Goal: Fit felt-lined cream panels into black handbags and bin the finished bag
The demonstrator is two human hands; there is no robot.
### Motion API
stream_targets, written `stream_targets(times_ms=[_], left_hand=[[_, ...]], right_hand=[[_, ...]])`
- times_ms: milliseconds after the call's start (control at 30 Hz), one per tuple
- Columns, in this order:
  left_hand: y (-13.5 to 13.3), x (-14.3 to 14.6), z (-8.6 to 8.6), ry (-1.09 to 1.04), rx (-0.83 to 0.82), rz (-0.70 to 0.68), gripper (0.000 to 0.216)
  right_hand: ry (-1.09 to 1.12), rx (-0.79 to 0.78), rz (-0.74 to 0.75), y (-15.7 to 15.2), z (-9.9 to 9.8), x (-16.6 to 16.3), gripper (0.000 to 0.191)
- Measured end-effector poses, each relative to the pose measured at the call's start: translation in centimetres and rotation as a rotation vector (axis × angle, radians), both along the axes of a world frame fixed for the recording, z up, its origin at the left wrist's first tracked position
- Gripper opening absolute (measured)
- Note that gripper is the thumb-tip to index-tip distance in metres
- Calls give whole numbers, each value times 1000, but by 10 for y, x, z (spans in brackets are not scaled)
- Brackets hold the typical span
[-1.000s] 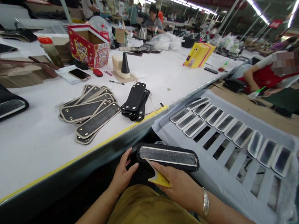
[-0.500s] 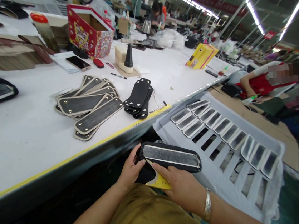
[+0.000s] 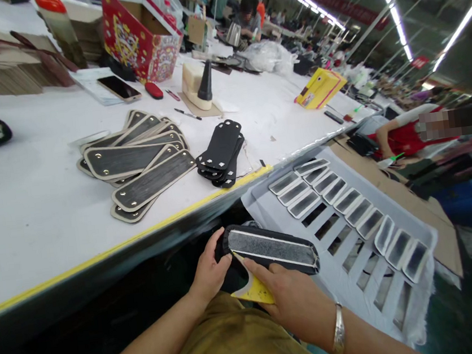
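In front of my body, below the table edge, is a long black piece (image 3: 272,247) with rounded ends, a grey fuzzy strip down its middle and pale lines along it. My left hand (image 3: 209,265) grips its left end, thumb on top. My right hand (image 3: 289,290) is closed on a flat yellow scraper (image 3: 253,288), whose pointed tip touches the piece's near edge close to my left thumb. On the table lie a pile of dark strips with pale borders and metal studs (image 3: 151,181) and a small stack of black pieces with holes (image 3: 220,153).
A grey perforated tray (image 3: 337,245) holding several pale-edged dark pieces stands at the right. On the white table (image 3: 53,220) are a red box (image 3: 138,34), a phone (image 3: 119,88), a glue pot with a black cone (image 3: 206,81) and a yellow box (image 3: 320,88). A person in red (image 3: 402,135) works beyond.
The view has shifted slightly. Both hands keep their hold, and the scraper tip stays by the left end of the black piece with little visible movement.
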State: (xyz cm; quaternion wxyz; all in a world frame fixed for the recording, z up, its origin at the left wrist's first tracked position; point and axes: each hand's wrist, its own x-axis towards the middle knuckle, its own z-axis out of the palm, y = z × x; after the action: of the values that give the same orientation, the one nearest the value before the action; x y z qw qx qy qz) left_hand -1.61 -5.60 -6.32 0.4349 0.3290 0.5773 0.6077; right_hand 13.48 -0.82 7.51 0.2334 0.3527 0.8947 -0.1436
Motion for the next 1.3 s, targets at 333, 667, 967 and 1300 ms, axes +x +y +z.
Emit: stream_targets(times_ms=[333, 667, 967, 1300], left_hand=[[0, 3, -8, 10, -8, 6, 56], [1, 2, -9, 11, 15, 20, 56], [4, 7, -11, -15, 13, 24, 55], [-1, 15, -7, -85, 26, 46, 57]], right_hand=[[-47, -16, 5, -1, 4, -9, 72], [-74, -24, -35, -4, 3, -11, 72], [-150, -45, 19, 4, 15, -23, 67], [-311, -206, 285, 50, 44, -74, 31]])
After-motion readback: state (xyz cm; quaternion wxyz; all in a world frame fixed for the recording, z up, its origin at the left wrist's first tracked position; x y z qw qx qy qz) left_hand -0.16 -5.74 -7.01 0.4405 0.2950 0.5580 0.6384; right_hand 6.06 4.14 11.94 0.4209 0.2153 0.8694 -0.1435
